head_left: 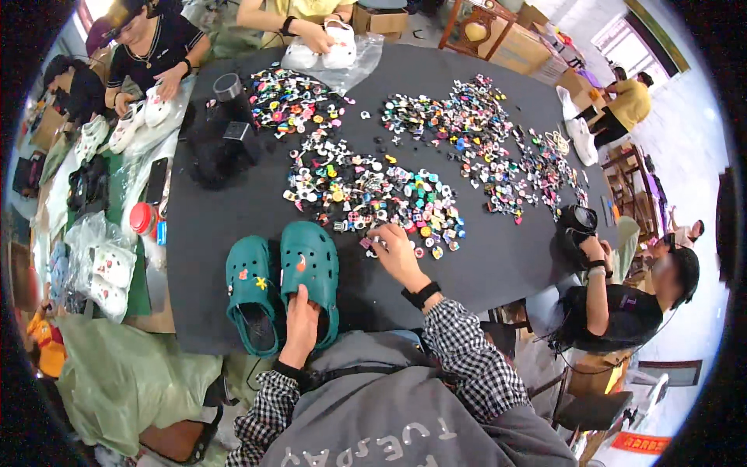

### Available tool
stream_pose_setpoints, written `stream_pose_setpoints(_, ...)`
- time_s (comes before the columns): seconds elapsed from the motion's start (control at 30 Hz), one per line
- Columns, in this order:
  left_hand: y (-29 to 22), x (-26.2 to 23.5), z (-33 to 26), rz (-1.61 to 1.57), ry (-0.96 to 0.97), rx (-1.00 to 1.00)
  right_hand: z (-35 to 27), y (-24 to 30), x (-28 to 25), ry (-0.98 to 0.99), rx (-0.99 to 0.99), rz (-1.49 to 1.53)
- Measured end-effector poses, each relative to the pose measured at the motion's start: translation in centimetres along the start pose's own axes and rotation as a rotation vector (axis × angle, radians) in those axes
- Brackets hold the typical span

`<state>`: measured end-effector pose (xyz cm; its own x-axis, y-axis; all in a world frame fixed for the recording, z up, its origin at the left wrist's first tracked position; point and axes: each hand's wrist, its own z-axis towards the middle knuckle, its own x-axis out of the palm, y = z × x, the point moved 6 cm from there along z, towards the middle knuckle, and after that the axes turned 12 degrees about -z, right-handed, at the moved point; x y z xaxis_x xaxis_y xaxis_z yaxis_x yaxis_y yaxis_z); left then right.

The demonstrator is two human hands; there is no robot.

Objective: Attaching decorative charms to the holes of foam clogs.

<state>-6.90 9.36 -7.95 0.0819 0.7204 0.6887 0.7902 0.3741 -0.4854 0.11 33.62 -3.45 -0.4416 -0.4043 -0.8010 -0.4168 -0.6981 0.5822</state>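
Observation:
Two green clogs with holes in their uppers lie side by side before me. The left clog (250, 274) carries a yellow star charm (261, 283) and a reddish charm; the right clog (308, 251) has a red-orange charm on its upper. My left hand (301, 325) grips that right clog at its foot opening, fingers partly hidden inside. At the front edge of a big heap of colourful shoe charms (366, 191), my right hand (397, 253) has thumb and forefinger pinched around a small charm, mostly covered by the fingertips.
More charm heaps (459, 117) spread across the dark table (210, 241). A black stand with a clear cup (228, 87) stands at the left. Co-workers handle white clogs (339, 45) at the far side and left; another person (622, 307) sits at right. A red-lidded jar (143, 218) stands left.

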Motion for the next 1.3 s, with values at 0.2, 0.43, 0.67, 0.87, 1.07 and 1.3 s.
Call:
stream_pose_setpoints(0.2,-0.4,0.1,-0.2,-0.011,0.035,0.008,-4.3,-3.3,-3.9,-0.077,0.201,-0.011)
stream_pose_setpoints(0.43,-0.5,0.3,-0.4,0.033,0.002,-0.027,-8.6,-10.7,-7.7,-0.344,0.455,-0.043)
stream_pose_setpoints(0.67,-0.4,0.8,-0.2,0.012,0.046,0.005,-8.9,-14.1,-7.1,-0.306,0.527,-0.113)
stream_pose_setpoints(0.87,-0.5,0.9,-0.2,-0.024,0.061,0.006,-7.5,-11.7,-6.3,-0.256,0.424,-0.175)
stream_pose_setpoints(1.07,-1.5,2.6,-1.4,0.044,-0.023,0.006,-7.7,-12.0,-5.6,-0.204,0.378,-0.288)
stream_pose_setpoints(1.3,-0.8,1.9,-0.8,0.030,0.059,-0.021,-7.5,-11.7,-5.3,-0.185,0.332,-0.243)
